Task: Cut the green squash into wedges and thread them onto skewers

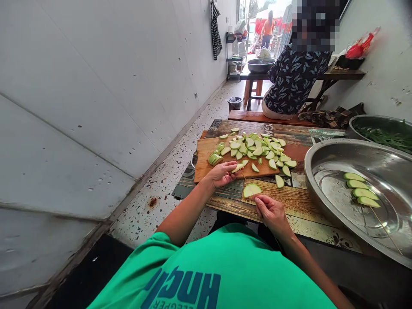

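Note:
Between my fingertips, my left hand (222, 174) pinches a pale green-edged zucchini slice (237, 168) at the tip of a thin wooden skewer (243, 177). My right hand (272, 211) is closed on the skewer's lower end. One half-round zucchini slice (252, 190) is threaded on it, just above my right fingers. Beyond my left hand, a wooden cutting board (206, 148) carries a heap of cut zucchini slices (249, 146), some spilling onto the table. A finished-looking skewer of several slices (360, 189) lies in the large metal basin (310, 165) at right.
A second metal bowl (357, 120) with green leaves stands behind the basin. Across the patterned table (296, 206), a person in a dark printed shirt (298, 79) sits on a bench (244, 116). A white wall (112, 86) runs along the left.

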